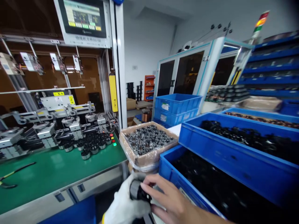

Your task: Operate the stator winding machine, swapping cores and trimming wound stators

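Note:
Low in the middle of the head view, my left hand [123,203], in a white glove, is closed around a grey metal stator core [135,189]. A black plastic end piece [143,196] sits against the core's right side; whether it is fully seated I cannot tell. My bare right hand [170,197] has its fingertips closed on this black piece from the right. Just beyond both hands stands a plastic-lined carton [147,160] full of grey metal cores. To the right, a blue bin [164,165] holds many black plastic parts, dark and blurred.
Another blue bin [224,149] of black parts rises behind the nearer one. At left, a green worktop [63,169] carries several black-and-grey stators [93,146], pliers [18,170] and a machine with a screen [83,15]. Stacked blue crates [177,105] stand farther back.

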Tool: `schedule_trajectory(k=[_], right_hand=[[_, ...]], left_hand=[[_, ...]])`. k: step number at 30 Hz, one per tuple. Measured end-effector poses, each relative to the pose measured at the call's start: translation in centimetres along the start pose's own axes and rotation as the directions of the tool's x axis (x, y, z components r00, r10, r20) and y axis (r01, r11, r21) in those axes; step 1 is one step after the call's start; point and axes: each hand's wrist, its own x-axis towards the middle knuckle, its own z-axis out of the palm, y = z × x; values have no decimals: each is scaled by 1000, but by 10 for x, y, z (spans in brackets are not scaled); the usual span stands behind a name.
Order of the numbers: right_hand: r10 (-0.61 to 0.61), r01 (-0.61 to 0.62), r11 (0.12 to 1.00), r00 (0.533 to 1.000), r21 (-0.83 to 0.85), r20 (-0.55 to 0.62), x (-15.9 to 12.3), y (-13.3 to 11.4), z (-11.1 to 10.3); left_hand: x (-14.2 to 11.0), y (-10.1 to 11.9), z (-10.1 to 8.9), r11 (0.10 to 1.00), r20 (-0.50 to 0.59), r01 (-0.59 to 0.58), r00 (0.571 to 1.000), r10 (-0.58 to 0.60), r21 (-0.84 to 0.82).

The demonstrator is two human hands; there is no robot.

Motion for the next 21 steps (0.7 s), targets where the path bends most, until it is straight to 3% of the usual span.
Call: schedule_trajectory(k=[3, 8, 11, 15, 21], right_hand=[[-61, 57, 997, 995, -49, -74, -3, 4, 3], [-108, 105, 994, 989, -39, -102, -1, 14, 8], [-121, 119, 993, 988, -26, -96, 2, 15, 8], [-144, 141, 989, 986, -35, -80, 1, 12, 7], [67, -61, 997, 989, 53, -128, -6, 4, 13]], left_hand=[[-9, 6, 1, 997, -24, -37, 999, 35, -70], [-7, 22, -5, 989, -74, -46, 996, 57, 141], [-7, 29, -5, 987, -90, -6, 996, 21, 163], [-8, 33, -2, 986, -93, -43, 994, 58, 161], [-7, 30, -3, 982, -84, -40, 995, 56, 183]])
